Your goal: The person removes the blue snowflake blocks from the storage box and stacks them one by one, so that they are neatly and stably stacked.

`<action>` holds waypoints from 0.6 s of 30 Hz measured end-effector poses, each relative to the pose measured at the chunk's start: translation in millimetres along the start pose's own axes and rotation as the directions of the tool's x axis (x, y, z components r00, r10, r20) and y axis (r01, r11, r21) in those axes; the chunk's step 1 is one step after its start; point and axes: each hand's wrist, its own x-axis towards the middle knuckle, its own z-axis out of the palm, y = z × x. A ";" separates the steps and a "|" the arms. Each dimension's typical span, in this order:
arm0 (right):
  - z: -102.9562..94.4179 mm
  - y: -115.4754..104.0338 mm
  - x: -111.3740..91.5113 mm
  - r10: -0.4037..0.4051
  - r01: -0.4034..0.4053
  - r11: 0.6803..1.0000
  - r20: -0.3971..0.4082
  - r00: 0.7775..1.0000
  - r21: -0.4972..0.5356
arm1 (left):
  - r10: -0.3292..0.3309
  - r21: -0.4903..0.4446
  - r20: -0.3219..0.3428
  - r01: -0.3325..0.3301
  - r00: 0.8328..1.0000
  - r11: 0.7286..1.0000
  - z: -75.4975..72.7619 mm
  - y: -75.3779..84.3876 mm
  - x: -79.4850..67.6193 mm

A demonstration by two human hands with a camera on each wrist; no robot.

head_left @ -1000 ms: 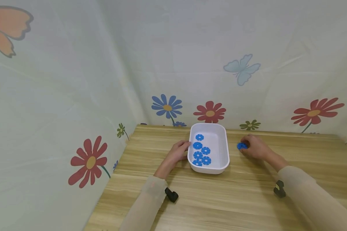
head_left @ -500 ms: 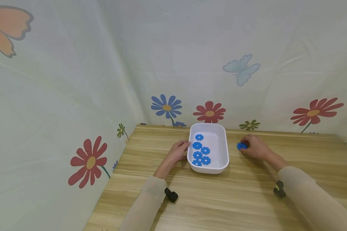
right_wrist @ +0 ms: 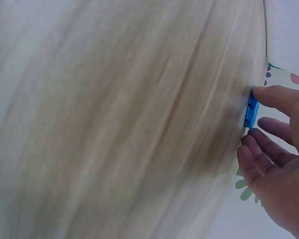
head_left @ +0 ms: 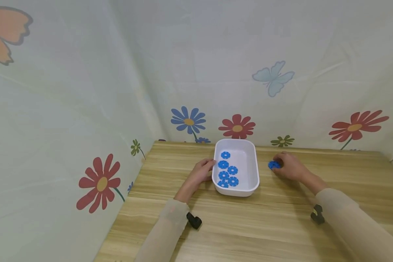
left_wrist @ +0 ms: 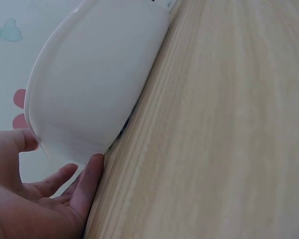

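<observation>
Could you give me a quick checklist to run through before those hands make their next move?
1. Left hand touching the white tray: ok.
2. White tray upright on the table: ok.
3. Bare floor left in it, beside the other discs: ok.
4. Right hand touching the blue disc: ok.
5. Grip on it firm: cannot tell.
6. Blue disc inside the tray: not ok, outside.

The tray stands on the table, discs in its left part, another disc to its right.
</observation>
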 end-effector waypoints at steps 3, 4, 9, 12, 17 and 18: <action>-2.3 -3.3 0.6 0.005 -0.004 1.000 -0.008 1.000 0.009 | 0.002 0.001 0.004 -0.002 1.000 1.000 -0.1 -0.7 1.6; -3.3 -5.5 1.2 0.003 -0.003 1.000 -0.012 1.000 0.018 | 0.004 0.001 0.005 -0.004 1.000 1.000 -0.2 -0.9 2.0; -12.0 -32.7 11.7 -0.010 0.012 0.998 -0.034 0.999 0.056 | 0.011 -0.002 0.002 -0.011 1.000 1.000 -1.1 -2.2 3.3; -16.1 -58.0 21.5 -0.007 0.009 0.997 -0.029 1.000 0.083 | 0.013 -0.003 0.000 -0.013 1.000 1.000 -1.5 -3.0 4.1; -12.5 -97.5 36.3 0.011 -0.014 0.992 0.024 1.000 0.125 | 0.011 -0.003 0.003 -0.011 1.000 1.000 -0.1 -3.1 5.3; -10.1 -103.6 38.8 0.006 -0.010 0.992 0.033 0.999 0.126 | 0.012 -0.002 0.003 -0.012 1.000 1.000 0.3 -3.3 5.6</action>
